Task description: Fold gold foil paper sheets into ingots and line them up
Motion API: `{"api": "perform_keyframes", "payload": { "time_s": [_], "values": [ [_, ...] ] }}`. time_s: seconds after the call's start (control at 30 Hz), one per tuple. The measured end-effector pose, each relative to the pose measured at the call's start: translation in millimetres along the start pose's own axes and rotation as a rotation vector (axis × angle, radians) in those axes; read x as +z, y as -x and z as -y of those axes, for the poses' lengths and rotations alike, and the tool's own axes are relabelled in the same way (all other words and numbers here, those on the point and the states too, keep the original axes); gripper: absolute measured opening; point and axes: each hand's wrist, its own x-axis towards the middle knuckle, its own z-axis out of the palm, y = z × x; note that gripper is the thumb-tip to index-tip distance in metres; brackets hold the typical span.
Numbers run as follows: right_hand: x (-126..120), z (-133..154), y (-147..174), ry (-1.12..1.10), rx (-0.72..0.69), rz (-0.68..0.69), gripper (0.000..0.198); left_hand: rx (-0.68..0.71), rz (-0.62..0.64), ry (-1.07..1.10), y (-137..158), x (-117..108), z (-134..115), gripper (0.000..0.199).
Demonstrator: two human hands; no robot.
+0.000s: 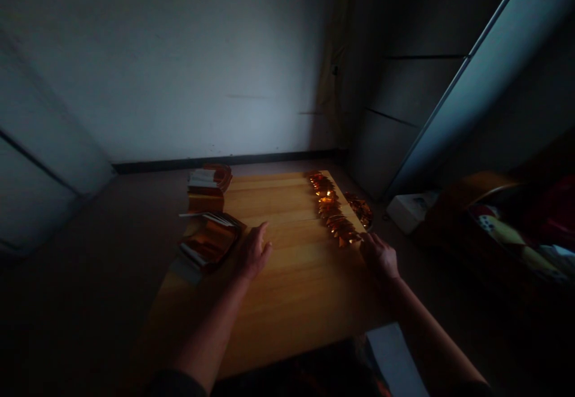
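Observation:
My left hand [255, 254] hovers or rests over the wooden table, thumb and fingers apart, with nothing in it. Just left of it lie folded stacks of shiny copper-coloured foil [211, 238] with white sheets among them. A second foil bundle [206, 199] sits farther back on the table's left side. Along the right side stretches a fringed copper foil garland [331, 208]. At the table's right edge my right hand [380, 257] is closed, its fingertips at the garland's near end; the pinch itself is dim and partly hidden.
The wooden table [287, 301] stands before a pale wall [215, 55]. More copper foil [360, 210] lies beyond its right edge. A white box [409, 210] is on the floor by a cabinet [404, 97]. A pale sheet [395, 358] lies near my lap.

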Motion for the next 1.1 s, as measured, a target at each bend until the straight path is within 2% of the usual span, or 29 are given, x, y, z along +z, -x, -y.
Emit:
{"api": "perform_keyframes", "payload": {
  "time_s": [0.1, 0.23, 0.4, 0.47, 0.57, 0.63, 0.73, 0.8, 0.87, 0.97, 1.1],
  "values": [
    [-7, 18, 2, -0.054, -0.127, -0.092, 0.023, -0.005, 0.013, -0.01, -1, 1, 1, 0.049],
    [-13, 77, -5, -0.213, -0.373, -0.132, 0.022, -0.011, 0.032, -0.068, -2, 4, 2, 0.045],
    [0, 158, -33, -0.277, -0.443, 0.033, 0.017, 0.033, 0.193, -0.229, 1, 1, -5, 0.03],
    [11, 176, -45, -0.268, -0.417, 0.106, 0.016, 0.012, 0.172, -0.314, 3, -7, -9, 0.024],
    [29, 187, -56, -0.278, -0.338, 0.148, 0.017, -0.034, 0.118, -0.41, 3, -30, -11, 0.025],
    [39, 188, -58, -0.3, -0.311, 0.172, 0.018, -0.125, 0.111, -0.526, 0, -51, -8, 0.027],
    [50, 187, -55, -0.34, -0.277, 0.155, 0.019, -0.318, 0.212, -0.703, -9, -79, 0, 0.026],
    [53, 187, -53, -0.356, -0.265, 0.137, 0.02, -0.466, 0.286, -0.784, -15, -89, 6, 0.041],
    [54, 188, -52, -0.359, -0.26, 0.134, 0.02, -0.57, 0.406, -0.791, -19, -92, 11, 0.045],
    [55, 189, -53, -0.367, -0.259, 0.129, 0.018, -0.638, 0.586, -0.713, -18, -85, 16, 0.033],
    [57, 189, -53, -0.408, -0.26, 0.116, 0.018, -0.603, 0.57, -0.671, -11, -76, 14, 0.031]
  ]
}}
